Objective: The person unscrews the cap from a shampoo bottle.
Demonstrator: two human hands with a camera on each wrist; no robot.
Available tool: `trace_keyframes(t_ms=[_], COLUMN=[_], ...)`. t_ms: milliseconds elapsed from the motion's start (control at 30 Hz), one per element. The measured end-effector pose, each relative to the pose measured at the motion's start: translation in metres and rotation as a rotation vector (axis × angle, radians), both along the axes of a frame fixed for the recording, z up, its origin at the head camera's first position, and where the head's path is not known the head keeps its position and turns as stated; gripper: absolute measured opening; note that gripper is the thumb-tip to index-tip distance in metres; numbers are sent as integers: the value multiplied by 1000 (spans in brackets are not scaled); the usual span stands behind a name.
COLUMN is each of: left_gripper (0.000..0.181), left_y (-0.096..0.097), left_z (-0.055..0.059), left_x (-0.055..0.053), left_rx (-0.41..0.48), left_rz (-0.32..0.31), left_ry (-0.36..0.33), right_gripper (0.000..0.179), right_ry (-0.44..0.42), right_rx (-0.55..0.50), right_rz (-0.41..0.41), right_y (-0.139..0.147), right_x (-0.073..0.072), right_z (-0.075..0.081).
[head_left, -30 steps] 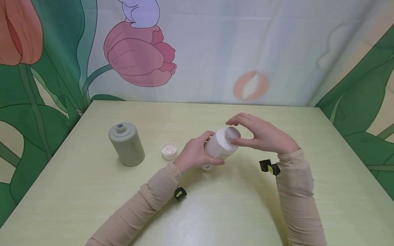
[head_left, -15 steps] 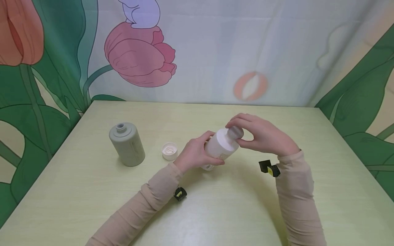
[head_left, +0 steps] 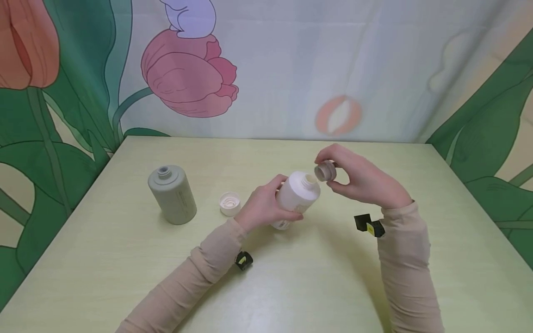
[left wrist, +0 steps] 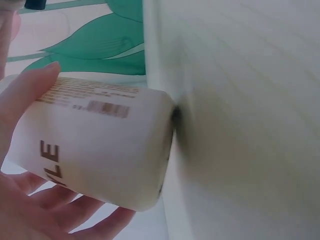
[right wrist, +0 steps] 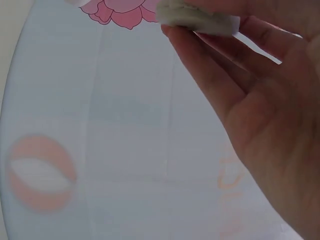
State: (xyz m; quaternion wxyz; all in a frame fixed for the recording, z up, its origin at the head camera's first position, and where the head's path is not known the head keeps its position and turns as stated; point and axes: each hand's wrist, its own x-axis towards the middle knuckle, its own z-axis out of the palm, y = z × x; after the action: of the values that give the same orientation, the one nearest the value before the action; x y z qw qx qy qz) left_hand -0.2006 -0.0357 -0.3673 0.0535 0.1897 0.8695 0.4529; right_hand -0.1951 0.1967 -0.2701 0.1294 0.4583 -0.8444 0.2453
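My left hand (head_left: 263,206) grips a white bottle (head_left: 296,193), which leans to the right with its threaded mouth bare. In the left wrist view the bottle (left wrist: 100,135) shows a barcode and brown lettering, its base edge close against the table. My right hand (head_left: 361,179) pinches a grey-brown cap (head_left: 326,171) between thumb and fingers, just right of the bottle's mouth and apart from it. The cap's hollow side faces the bottle. The right wrist view shows the cap (right wrist: 197,19) at its top edge, partly hidden by the fingers.
A grey-green bottle (head_left: 172,196) with an uncapped narrow neck stands at the left of the table (head_left: 291,282). Between it and my left hand lies a white cap (head_left: 230,204), inner side up. A printed curtain (head_left: 275,69) hangs behind the table's far edge.
The grey-brown cap has come off the white bottle's mouth and moved up and right in my right hand. My left hand and its bottle have barely moved.
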Motion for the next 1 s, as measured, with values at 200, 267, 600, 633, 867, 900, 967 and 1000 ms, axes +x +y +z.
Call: trace_keyframes(t_ms=[200,267,600,633,867,900,967,1000], left_gripper=[77,77,71,71,74,75,77,78], left_y=[-3,-3,12,15,40,44,53,57], left_z=[3,3,5,7,15,15,13,12], left_x=[-1,-2,-6,-7,-17,-19,-21,-22], left_rx=[15,32,106,116,223,238,260,266], left_rz=[-21,-38,-49,-50,-54,-52,-44,-40], left_ry=[-37,-53,-111,-109,-92,-94,-103,-106], right_gripper=[44,42,38,37,37,38,41,42], right_ry=[8,-13,-114,-118,-215,-249,-308,-327], right_rx=[-19,-17,105,115,124,125,131,139], right_rz=[-93,-120,-276,-298,-434,-446,-459,-461], right_y=[9,15,76,83,121,124,129,131], right_x=[3,4,6,6,7,6,5,4], right_z=[-2,-4,-27,-31,-56,-58,-63,-65])
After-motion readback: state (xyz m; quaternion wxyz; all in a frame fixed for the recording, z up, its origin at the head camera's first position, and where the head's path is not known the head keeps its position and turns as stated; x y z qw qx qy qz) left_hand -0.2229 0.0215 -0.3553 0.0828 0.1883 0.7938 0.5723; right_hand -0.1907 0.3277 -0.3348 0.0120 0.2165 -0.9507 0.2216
